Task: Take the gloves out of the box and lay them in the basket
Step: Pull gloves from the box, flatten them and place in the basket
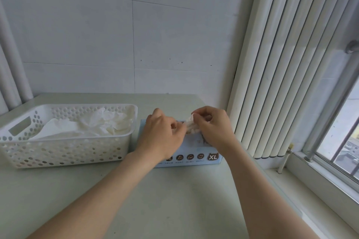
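A crumpled white glove (191,126) is pinched in a narrow grip by the right hand (212,128) just above the pale blue XL glove box (196,148), near the tabletop's (174,190) right edge. The left hand (161,135) is curled beside it; whether its grip holds the glove cannot be told. The glove is best drawn straight up with the box steadied, then laid flat in the perforated white basket (64,151) by the left edge.

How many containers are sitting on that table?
2: white basket on the left, gloves inside; blue box just right of it, partly under the left hand and right hand.
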### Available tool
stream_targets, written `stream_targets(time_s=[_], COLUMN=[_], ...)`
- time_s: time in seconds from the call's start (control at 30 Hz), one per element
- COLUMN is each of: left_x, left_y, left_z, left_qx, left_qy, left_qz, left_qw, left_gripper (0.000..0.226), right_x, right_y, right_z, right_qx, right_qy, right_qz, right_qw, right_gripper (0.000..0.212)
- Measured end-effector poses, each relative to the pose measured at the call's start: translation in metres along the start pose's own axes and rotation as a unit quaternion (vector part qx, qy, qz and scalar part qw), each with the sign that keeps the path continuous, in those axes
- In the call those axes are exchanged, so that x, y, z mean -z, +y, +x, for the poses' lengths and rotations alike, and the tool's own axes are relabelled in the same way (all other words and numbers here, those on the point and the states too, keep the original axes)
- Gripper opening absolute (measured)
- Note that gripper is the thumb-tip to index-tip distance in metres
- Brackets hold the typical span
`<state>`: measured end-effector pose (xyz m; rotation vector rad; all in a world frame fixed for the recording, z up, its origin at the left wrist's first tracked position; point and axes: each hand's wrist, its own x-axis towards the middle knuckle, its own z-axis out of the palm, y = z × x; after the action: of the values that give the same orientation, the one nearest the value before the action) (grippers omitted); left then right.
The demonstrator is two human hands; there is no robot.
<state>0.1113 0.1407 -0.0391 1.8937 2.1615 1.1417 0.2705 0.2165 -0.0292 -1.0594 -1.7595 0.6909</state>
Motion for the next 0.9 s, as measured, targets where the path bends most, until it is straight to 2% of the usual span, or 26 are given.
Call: stream_targets(time_s=[0.1,0.37,0.57,0.6,0.73,0.77,0.83,0.9], left_x=[-0.006,-0.008,-0.003,-0.004,-0.005,-0.004,0.000,0.002], left_y=[-0.005,-0.009,-0.004,-0.004,-0.005,-0.004,-0.004,-0.005], left_z=[0.001,0.004,0.001,0.001,0.003,0.003,0.006,0.008], left_qx=[-0.028,-0.046,-0.036,-0.044,-0.097,-0.098,-0.090,-0.064], left_qy=[0.004,-0.006,0.017,0.027,0.014,0.013,0.036,0.072], left_qz=[0.065,0.083,0.046,0.033,-0.028,-0.053,-0.094,-0.118], left_qw=[0.997,0.995,0.998,0.998,0.995,0.994,0.991,0.988], left_gripper=[0.047,0.036,0.008,0.005,0.051,0.050,0.027,0.007], right_x=[0.000,-0.001,0.002,0.004,0.010,0.011,0.011,0.011], right_y=[0.000,0.001,-0.002,-0.002,-0.004,-0.006,-0.009,-0.010], right_z=[0.001,0.006,0.006,0.005,0.002,0.000,-0.002,-0.002], right_qx=[-0.008,-0.046,-0.075,-0.068,0.015,0.031,0.035,0.015], right_qy=[0.018,0.113,0.131,0.120,-0.011,-0.049,-0.105,-0.115], right_qz=[0.035,0.143,0.232,0.238,0.230,0.211,0.196,0.220], right_qw=[0.999,0.982,0.961,0.961,0.973,0.976,0.974,0.969], right_gripper=[0.014,0.018,0.018,0.017,0.012,0.011,0.016,0.029])
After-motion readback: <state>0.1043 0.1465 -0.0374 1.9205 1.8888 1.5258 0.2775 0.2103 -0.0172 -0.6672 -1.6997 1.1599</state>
